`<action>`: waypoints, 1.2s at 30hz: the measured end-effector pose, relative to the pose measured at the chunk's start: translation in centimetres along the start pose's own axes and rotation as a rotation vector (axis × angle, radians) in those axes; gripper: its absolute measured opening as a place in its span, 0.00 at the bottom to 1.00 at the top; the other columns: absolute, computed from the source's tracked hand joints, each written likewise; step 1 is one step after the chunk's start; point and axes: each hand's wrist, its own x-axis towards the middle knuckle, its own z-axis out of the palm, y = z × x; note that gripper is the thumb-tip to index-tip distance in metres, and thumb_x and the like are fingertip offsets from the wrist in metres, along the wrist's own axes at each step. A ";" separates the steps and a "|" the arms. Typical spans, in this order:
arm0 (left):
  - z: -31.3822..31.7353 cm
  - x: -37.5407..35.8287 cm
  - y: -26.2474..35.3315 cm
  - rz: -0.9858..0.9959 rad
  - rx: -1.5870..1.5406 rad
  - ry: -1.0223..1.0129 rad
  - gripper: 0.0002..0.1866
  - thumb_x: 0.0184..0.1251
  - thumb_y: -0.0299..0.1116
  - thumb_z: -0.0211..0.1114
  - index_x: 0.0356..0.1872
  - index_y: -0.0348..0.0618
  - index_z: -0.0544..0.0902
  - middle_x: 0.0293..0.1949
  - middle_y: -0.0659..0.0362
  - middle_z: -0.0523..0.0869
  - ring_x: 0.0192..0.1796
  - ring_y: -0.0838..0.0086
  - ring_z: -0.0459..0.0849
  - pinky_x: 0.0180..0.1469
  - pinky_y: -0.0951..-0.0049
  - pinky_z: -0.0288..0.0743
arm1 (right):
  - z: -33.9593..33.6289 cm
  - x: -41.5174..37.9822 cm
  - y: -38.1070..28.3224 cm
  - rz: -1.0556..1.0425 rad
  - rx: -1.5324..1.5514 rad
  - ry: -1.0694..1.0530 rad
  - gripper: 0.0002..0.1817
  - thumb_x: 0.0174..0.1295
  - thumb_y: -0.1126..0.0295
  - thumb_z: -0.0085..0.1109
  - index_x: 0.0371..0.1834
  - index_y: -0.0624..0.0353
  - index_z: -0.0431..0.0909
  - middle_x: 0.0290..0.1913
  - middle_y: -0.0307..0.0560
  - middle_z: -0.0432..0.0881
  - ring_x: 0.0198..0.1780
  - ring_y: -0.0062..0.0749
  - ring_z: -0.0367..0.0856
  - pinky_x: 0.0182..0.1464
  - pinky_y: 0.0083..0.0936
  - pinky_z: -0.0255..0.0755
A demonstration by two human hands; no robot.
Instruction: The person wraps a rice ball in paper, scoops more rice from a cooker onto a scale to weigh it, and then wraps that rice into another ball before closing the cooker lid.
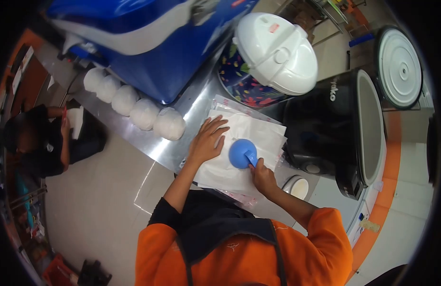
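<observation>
My right hand (264, 178) is closed around the handle of a blue scoop (241, 153). The scoop's round bowl is face down on a stack of white paper sheets (213, 174); whatever lies beneath the bowl is hidden. On the left part of the sheets, my left hand (208, 138) lies flat with its fingers spread. Just right of my right hand stands a small round container (296, 187) with pale contents.
Several white round balls (143, 115) line the metal table's left edge, beside a blue machine (130, 62). A white-lidded floral bucket (253, 86) and a black rice cooker (325, 128) stand beyond the paper. Another person (53, 138) sits at far left.
</observation>
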 end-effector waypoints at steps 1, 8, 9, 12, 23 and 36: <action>-0.1 0.1 -0.2 0.002 -0.078 0.039 0.15 0.61 0.29 0.61 0.51 0.48 0.81 0.61 0.58 0.77 0.71 0.61 0.67 0.75 0.53 0.53 | -0.2 0.4 0.0 0.007 -0.045 -0.004 0.17 0.71 0.58 0.49 0.37 0.63 0.60 0.19 0.62 0.78 0.20 0.61 0.79 0.21 0.49 0.73; -2.0 -1.4 2.5 0.302 0.051 0.149 0.10 0.53 0.37 0.70 0.33 0.46 0.80 0.43 0.60 0.81 0.56 0.63 0.77 0.65 0.54 0.62 | -1.7 0.7 -1.0 0.087 -0.120 0.006 0.18 0.72 0.55 0.46 0.40 0.61 0.61 0.22 0.61 0.80 0.25 0.62 0.81 0.26 0.51 0.74; -2.2 -2.8 3.2 0.319 0.005 0.026 0.12 0.51 0.38 0.72 0.32 0.47 0.79 0.42 0.60 0.81 0.55 0.64 0.77 0.63 0.55 0.64 | -2.0 0.4 -1.0 0.088 -0.125 0.004 0.18 0.72 0.54 0.45 0.41 0.60 0.61 0.23 0.61 0.80 0.26 0.62 0.81 0.28 0.52 0.75; -1.8 -6.2 4.6 0.378 -0.106 -0.261 0.17 0.49 0.44 0.74 0.32 0.48 0.77 0.41 0.60 0.80 0.53 0.64 0.76 0.57 0.60 0.67 | -2.9 0.2 -0.6 0.044 -0.039 0.020 0.18 0.73 0.53 0.45 0.43 0.58 0.61 0.25 0.61 0.81 0.28 0.62 0.82 0.30 0.53 0.75; 1.0 -9.8 7.5 0.461 0.117 -0.240 0.13 0.51 0.35 0.72 0.37 0.48 0.80 0.43 0.62 0.81 0.59 0.62 0.77 0.64 0.50 0.66 | -3.4 -0.5 -0.8 -0.045 0.051 0.217 0.16 0.73 0.56 0.45 0.43 0.60 0.64 0.26 0.59 0.82 0.27 0.58 0.82 0.30 0.49 0.75; 1.1 -10.2 8.4 0.276 0.024 -0.246 0.15 0.54 0.33 0.74 0.42 0.43 0.84 0.47 0.54 0.84 0.56 0.62 0.81 0.66 0.51 0.69 | -2.1 -16.1 7.0 0.316 1.176 0.848 0.14 0.70 0.72 0.48 0.56 0.66 0.66 0.25 0.41 0.78 0.22 0.20 0.75 0.24 0.18 0.69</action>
